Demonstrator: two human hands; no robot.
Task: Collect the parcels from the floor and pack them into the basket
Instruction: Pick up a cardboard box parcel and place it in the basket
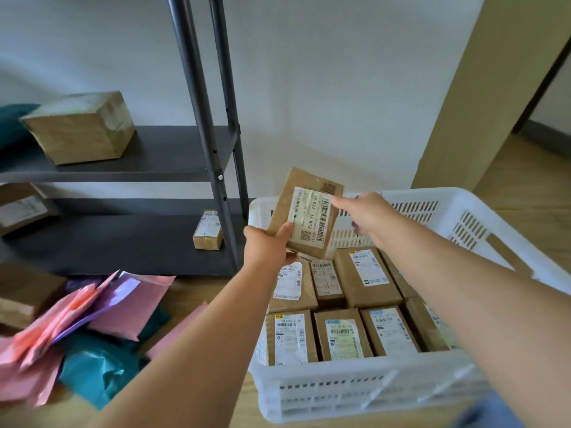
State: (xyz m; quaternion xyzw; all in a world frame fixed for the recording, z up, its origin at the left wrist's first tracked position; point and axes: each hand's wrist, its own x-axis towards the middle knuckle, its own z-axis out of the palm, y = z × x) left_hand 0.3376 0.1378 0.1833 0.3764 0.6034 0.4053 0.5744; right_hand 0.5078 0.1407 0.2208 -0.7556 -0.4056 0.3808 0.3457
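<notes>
Grip: left hand (268, 247) pinches brown parcel (304, 208) at its lower left corner, thumb on the label. Right hand (369, 217) pinches the right edge, its fingers behind mostly hidden. Parcel held tilted above far-left corner of white basket (355, 387). Packed boxes (366, 278) lie below, the rightmost covered by the forearm.

Two bare arms show, the left arm (200, 335) from 7 o'clock and the right arm (479, 288) from 4 o'clock. No cloth covers them as far as the view goes. The left grip (268, 248) is a bare hand. The right grip (372, 219) is bare too, and its nails (357, 197) look dark, like purple paint. At 5 o'clock a blurry bit of blue cloth (494, 410) shows.
</notes>
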